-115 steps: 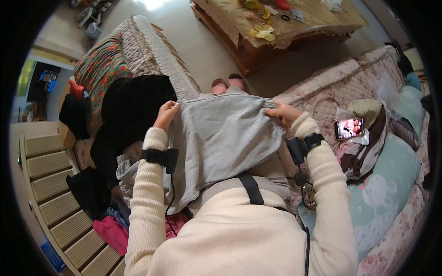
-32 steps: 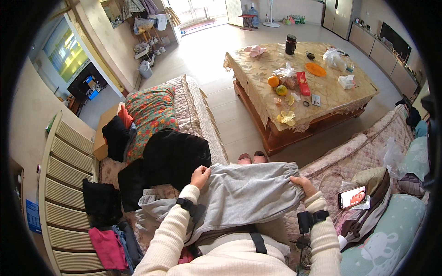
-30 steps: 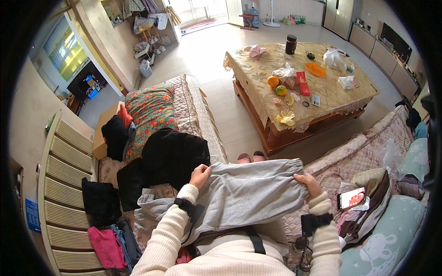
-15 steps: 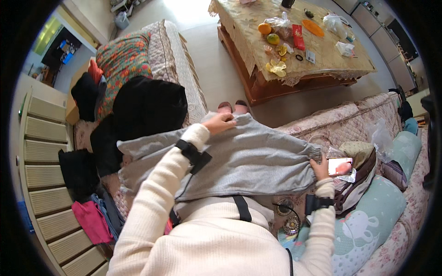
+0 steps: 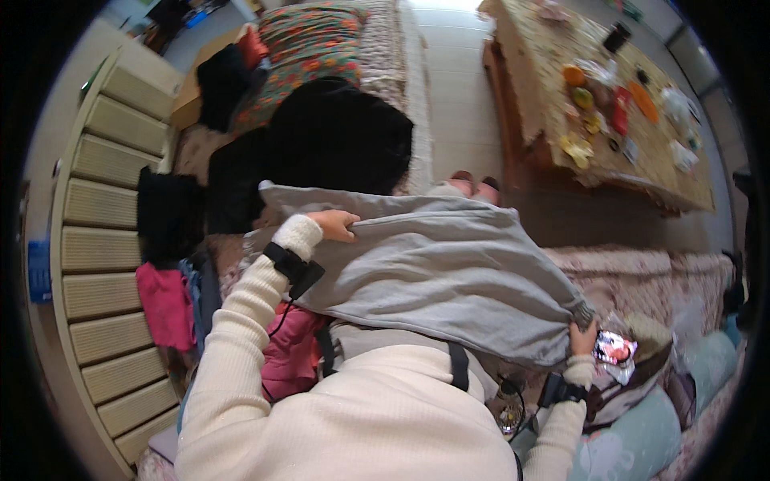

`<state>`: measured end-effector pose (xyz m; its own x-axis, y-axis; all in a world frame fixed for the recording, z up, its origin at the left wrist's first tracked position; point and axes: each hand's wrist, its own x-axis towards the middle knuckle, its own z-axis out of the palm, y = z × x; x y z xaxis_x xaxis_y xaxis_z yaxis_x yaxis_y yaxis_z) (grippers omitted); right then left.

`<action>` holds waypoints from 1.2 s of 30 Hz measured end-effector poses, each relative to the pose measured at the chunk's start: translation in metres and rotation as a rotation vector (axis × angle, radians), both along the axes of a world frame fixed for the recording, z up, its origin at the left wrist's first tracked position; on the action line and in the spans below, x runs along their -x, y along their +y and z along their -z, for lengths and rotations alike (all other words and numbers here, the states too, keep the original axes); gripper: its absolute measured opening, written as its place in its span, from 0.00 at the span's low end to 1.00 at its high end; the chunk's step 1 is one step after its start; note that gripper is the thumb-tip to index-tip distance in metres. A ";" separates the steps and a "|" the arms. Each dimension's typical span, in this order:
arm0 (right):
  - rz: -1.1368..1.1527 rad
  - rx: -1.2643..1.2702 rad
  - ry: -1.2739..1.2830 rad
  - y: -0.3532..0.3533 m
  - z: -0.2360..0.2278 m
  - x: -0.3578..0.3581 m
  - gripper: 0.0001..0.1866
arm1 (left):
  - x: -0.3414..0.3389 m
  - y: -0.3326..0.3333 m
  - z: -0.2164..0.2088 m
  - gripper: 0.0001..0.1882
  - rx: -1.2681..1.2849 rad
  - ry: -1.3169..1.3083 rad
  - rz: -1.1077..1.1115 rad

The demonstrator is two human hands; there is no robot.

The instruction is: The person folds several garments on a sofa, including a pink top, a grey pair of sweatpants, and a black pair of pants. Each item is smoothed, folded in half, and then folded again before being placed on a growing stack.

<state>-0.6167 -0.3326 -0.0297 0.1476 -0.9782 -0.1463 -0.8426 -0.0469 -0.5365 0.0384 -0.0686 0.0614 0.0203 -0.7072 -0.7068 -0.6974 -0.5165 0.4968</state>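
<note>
Grey sweatpants [image 5: 425,264] lie stretched across my lap, with a gathered elastic cuff at the right end. My left hand [image 5: 335,225] is closed on the fabric along a lengthwise fold of the sweatpants. Around the cuff at the far right end, my right hand [image 5: 583,338] is closed, its fingers partly hidden by the cloth. A lit phone [image 5: 613,348] lies just beside my right hand. To the left of the sweatpants, a black garment [image 5: 341,132] is spread on the sofa.
Folded pink [image 5: 167,301] and black clothes [image 5: 170,212] lie by the slatted panel [image 5: 104,248] at left. A table [image 5: 537,96] with fruit, peels and plastic bags stands at the far right. Pale green cushions [image 5: 634,441] are at lower right.
My left hand has moved left along the sweatpants from near their far edge. My right hand still holds the cuff. The view has turned, shifting the table rightward.
</note>
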 end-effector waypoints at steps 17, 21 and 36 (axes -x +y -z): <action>-0.032 -0.249 -0.038 -0.013 -0.044 0.021 0.32 | -0.059 0.145 -0.028 0.14 0.217 -0.719 -0.321; -0.073 0.139 0.679 0.019 -0.071 -0.055 0.45 | -0.070 0.142 -0.032 0.12 0.394 -0.546 -0.521; -0.430 0.145 0.175 0.015 -0.107 -0.185 0.36 | -0.094 0.120 -0.033 0.16 0.511 -0.371 -0.949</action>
